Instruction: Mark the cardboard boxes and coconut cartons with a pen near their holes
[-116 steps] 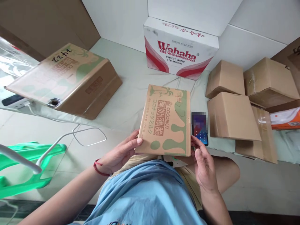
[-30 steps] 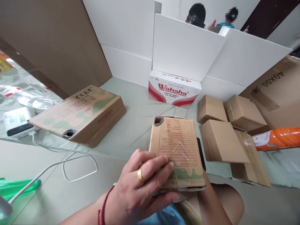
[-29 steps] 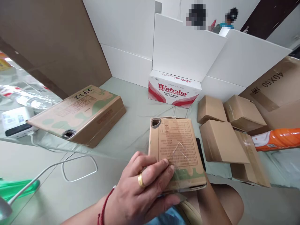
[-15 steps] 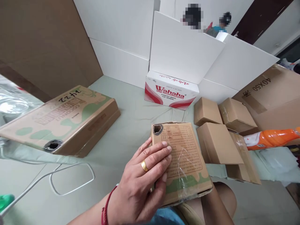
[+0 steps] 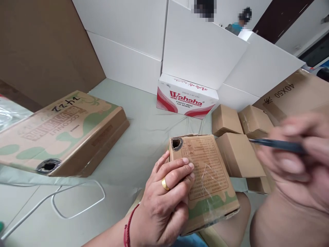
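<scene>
A small cardboard box (image 5: pixel 205 175) with printed text, a green wavy band and clear tape sits in front of me. A dark-rimmed hole (image 5: pixel 177 143) is cut in its upper left corner. My left hand (image 5: pixel 169 192), with a gold ring and red cord bracelet, lies over the box's left edge, fingers stretched flat on its face. At the right, my right hand (image 5: pixel 295 154) is raised and blurred by motion. Its fingers are closed around a slim dark pen-like tool (image 5: pixel 280 144) with a thin tip pointing left; its exact kind is unclear.
A coconut drink carton (image 5: pixel 77 127) with a similar hole lies at left. A Wahaha water box (image 5: pixel 186 97) stands against white panels (image 5: pixel 200 44). Several plain brown boxes (image 5: pixel 238 154) stand at right, near a large carton (image 5: pixel 288 92). A white cable (image 5: pixel 74 218) loops below the table's edge.
My right hand has come up from beneath the box into view at the right, now with the dark tool. The box and left hand appear slightly farther right as the view shifts.
</scene>
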The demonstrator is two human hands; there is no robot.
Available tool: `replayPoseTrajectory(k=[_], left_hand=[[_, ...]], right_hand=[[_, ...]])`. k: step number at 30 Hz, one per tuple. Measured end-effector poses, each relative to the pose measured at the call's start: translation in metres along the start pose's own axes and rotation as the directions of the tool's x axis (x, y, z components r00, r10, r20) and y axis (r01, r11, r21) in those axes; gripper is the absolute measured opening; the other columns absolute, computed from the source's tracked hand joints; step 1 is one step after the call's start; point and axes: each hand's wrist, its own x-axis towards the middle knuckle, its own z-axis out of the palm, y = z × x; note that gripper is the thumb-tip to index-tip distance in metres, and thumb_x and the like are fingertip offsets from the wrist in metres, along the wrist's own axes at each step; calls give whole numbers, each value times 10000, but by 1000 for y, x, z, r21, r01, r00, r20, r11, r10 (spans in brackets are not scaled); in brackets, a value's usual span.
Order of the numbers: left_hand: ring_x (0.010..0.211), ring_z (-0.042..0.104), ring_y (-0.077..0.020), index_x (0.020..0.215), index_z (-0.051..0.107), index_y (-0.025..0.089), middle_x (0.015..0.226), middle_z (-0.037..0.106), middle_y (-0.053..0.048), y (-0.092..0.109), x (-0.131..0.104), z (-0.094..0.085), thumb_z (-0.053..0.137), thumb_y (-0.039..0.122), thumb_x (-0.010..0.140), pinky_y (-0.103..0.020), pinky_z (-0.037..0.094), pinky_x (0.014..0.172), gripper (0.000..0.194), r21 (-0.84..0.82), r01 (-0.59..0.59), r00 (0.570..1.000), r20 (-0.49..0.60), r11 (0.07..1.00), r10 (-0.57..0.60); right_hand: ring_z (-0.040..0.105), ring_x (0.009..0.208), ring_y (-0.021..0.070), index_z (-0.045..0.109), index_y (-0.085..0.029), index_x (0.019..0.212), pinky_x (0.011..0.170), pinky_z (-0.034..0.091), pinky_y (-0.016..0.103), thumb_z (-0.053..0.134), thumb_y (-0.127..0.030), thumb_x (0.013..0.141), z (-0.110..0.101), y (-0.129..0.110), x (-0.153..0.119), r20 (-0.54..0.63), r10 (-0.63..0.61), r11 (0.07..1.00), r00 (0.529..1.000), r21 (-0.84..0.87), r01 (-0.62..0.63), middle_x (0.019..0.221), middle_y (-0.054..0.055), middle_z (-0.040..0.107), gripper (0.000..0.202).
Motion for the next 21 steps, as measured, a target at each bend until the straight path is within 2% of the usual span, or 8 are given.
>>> replayPoseTrajectory(k=[3,4,6,9,12,16,19,21], left_hand=[[1401,655,-263,1337,681,158,1359,776,-127,0,0,2,524,59,786,-502,315,1390,581,-8,-1,1000,-20,1000,1],[1390,663,-265,1353,675,159,1351,780,-128,0,0,3,522,60,780,-509,323,1386,602,-13,-4,1000,-29,1000,4],[1384,668,-267,1366,672,159,1346,782,-131,0,0,3,519,65,774,-517,326,1384,619,-23,-5,999,-47,1000,3],[1366,683,-274,1339,687,167,1320,793,-126,-1,0,6,521,71,777,-530,336,1381,594,-29,3,998,-66,1000,-5],[1341,699,-290,1320,701,177,1302,801,-121,-2,-2,11,522,83,788,-569,352,1370,569,-43,18,996,-85,999,-22],[1327,710,-302,1369,698,179,1294,804,-119,-3,-4,14,515,104,777,-593,346,1369,624,-53,16,994,-106,998,-22],[1327,716,-286,1381,694,163,1296,807,-117,-3,-3,10,516,108,761,-572,321,1390,647,-46,7,996,-83,999,-11],[1339,713,-274,1358,701,158,1308,807,-118,-2,-1,7,523,113,773,-557,308,1401,612,-42,12,999,-48,999,-14]], right_hand=[[481,505,81,772,-254,886,469,372,235,876,-291,841,58,5,15,375,71,996,924,15,-83,679,-12,682,119],[547,572,92,755,-238,866,515,420,230,920,-253,780,75,12,20,472,75,994,878,37,-104,730,-13,695,186],[527,578,84,696,-217,808,526,421,217,948,-261,728,99,31,30,555,86,983,827,88,-162,685,-44,628,268],[341,475,52,619,-221,772,447,285,202,887,-324,767,107,51,39,496,144,958,856,146,-245,571,-104,456,288],[384,475,66,682,-215,856,436,263,209,831,-372,830,101,55,37,461,166,969,872,89,-232,590,-75,543,218],[592,615,111,722,-216,865,545,427,227,799,-345,903,97,55,29,467,83,997,881,-44,-70,712,-14,697,155],[551,600,104,693,-224,806,557,423,233,723,-246,945,97,60,25,370,-15,986,929,-146,74,676,-35,650,144],[512,579,101,673,-225,775,537,395,238,691,-219,955,96,61,24,350,-53,970,935,-206,132,655,-39,622,181]])
